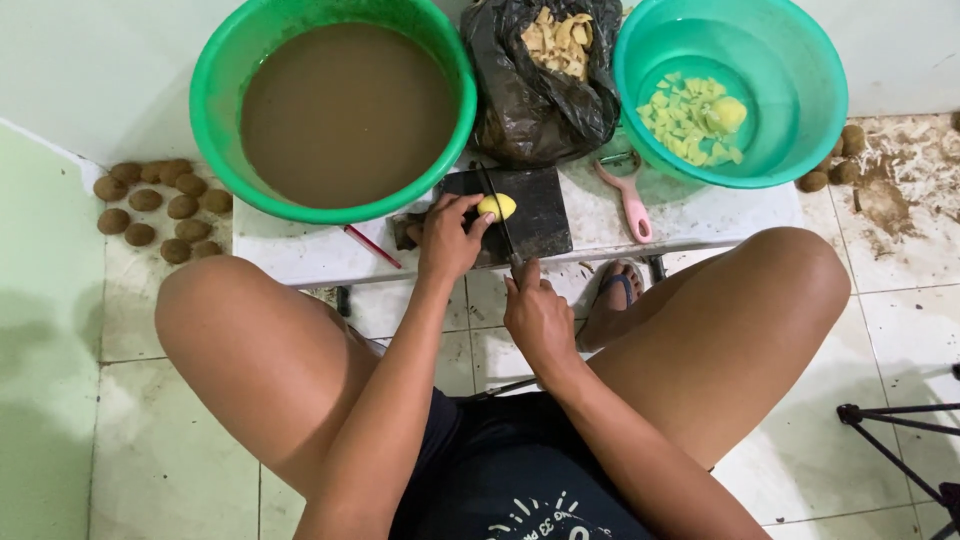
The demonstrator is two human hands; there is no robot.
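- Head view, looking straight down between the person's bent knees: I see the left hand [452,238] curled over a small peeled yellow potato [497,206], fingertips pinning it to the dark rectangular cutting board [545,215] so that it cannot roll.
- The right hand [535,315] is closed around the handle of a thin-bladed kitchen knife [497,215]; the blade runs away from the body and lies across the board just beside the potato's right end, a line that keeps the edge clear of the pinning fingers.
- The board sits on a low white table [300,255], within reach of both hands.
- Behind it stand three containers in a row: a green plastic basin of muddy brown water [340,110] on the left, a black plastic bag of pale peelings [545,70] in the middle, and a teal plastic basin holding clear water and cut yellow pieces [730,95] on the right.
- A pink-handled peeler [628,200] lies on the table near the teal basin.
- Unpeeled brown potatoes [160,210] lie on the tiled floor to the left; a few more sit to the right of the teal basin.
- The knife handle is hidden in the fist, and I cannot tell whether the edge is touching the potato; it may be resting just against it.
- The small dark thing under the left wrist is too obscured to name.
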